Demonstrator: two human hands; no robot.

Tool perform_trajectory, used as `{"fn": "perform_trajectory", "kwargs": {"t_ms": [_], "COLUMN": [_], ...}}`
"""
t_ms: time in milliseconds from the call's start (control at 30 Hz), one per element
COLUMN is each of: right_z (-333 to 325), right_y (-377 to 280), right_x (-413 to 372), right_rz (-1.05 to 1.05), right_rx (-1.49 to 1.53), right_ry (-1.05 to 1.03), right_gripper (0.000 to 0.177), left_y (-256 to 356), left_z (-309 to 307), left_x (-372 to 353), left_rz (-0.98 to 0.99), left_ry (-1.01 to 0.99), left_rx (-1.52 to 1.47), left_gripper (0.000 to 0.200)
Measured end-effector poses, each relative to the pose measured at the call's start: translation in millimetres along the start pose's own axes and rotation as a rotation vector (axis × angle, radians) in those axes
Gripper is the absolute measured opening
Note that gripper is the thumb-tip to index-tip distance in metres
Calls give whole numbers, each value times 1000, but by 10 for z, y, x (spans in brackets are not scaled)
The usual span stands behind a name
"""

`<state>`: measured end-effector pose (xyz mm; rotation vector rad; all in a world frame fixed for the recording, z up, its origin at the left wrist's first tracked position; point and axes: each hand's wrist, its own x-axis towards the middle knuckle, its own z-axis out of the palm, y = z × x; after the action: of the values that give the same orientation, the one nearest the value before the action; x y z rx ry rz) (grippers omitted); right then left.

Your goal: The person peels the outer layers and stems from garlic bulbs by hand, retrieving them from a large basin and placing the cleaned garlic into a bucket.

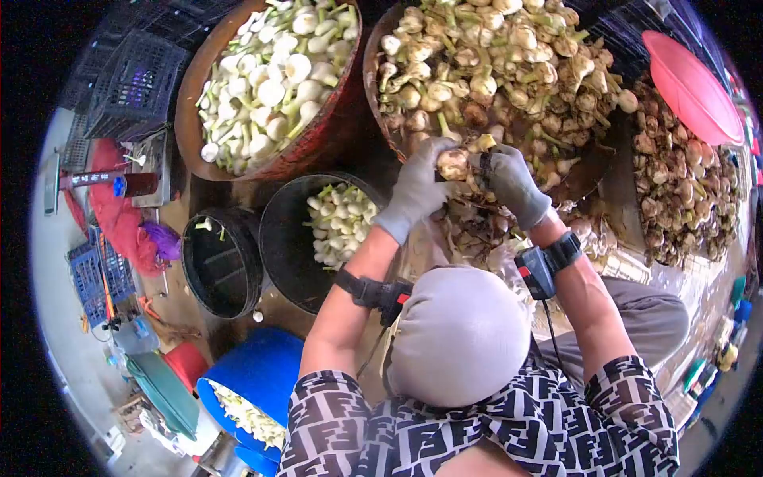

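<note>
My left hand, in a grey glove, is closed round a brownish garlic bulb at the near edge of a large round tub of unpeeled garlic. Beside it on the right, my right hand, also gloved, has its fingers curled at the bulb's stem side. A small dark object shows at those fingers, too small to name with certainty. Loose skins and stalks lie just below both hands.
A rusty tub of cleaned white garlic stands upper left. Below it are a black tub partly filled with garlic and a smaller black bucket. Brown bulbs are heaped at right beside a pink basin. A blue barrel stands lower left.
</note>
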<state>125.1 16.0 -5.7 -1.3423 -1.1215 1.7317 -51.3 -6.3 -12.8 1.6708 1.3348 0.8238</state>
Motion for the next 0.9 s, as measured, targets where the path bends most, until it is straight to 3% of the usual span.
{"fn": "perform_trajectory", "kwargs": {"t_ms": [133,233,267,367,567,667,767,800,900], "right_z": [10,130,126,140,120,112,136,132,128], "right_y": [-68,-63,-49,-34,-109,2,226,286,277], "right_x": [1,-11,10,14,0,35,58,57,88], "right_rz": [169,70,176,175,137,55,-28,-105,-290], "right_rx": [-73,31,67,115,22,-59,-122,-185,-334], "right_ry": [29,34,55,69,-26,-30,32,21,2], "right_gripper": [20,21,19,17,9,11,18,19,23], "left_y": [26,35,36,-85,16,102,-341,-48,106], "left_z": [-49,-59,-55,-10,-67,-180,-75,-110,-149], "left_x": [18,4,8,4,-21,-24,-21,-2,4], "left_rz": [-33,-3,7,3,-83,-293,-353,-530,-543], "left_ry": [28,12,0,13,38,-11,21,41,100], "left_rx": [-43,32,63,-25,-118,-409,-815,-1171,-1360], "left_gripper": [62,61,61,58,53,39,42,47,46]}}
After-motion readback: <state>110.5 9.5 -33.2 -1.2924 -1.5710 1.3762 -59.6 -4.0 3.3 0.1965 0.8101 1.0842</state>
